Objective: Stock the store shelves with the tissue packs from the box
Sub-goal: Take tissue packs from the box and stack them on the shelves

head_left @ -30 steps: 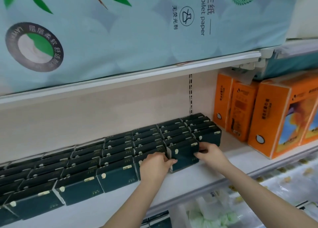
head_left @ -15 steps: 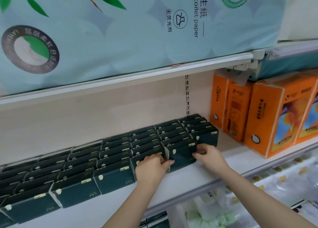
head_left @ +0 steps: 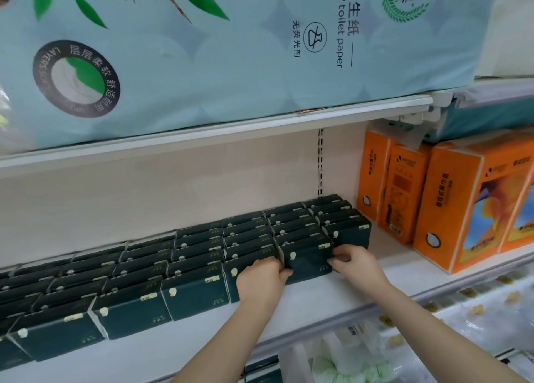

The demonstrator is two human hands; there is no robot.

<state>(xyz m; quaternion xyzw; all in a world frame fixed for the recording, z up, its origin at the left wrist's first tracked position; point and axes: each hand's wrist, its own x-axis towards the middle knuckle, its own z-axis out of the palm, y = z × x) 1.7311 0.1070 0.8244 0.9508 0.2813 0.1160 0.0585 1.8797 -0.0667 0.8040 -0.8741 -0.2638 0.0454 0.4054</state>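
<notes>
Rows of dark green tissue packs stand on the white shelf, filling it from the left edge to near the orange packs. My left hand and my right hand grip the two ends of one dark green tissue pack at the front of the second column from the right. That pack stands upright on the shelf, touching the packs behind it. My left hand covers part of the neighbouring front pack. The box is out of view.
Orange tissue packs stand to the right on the same shelf. A large pale blue toilet paper pack fills the shelf above. Bagged goods lie on the level below. A bare strip of shelf runs along the front edge.
Both hands keep their hold on the same pack, which has stayed at the front of its column. The camera has shifted slightly; nothing else moved.
</notes>
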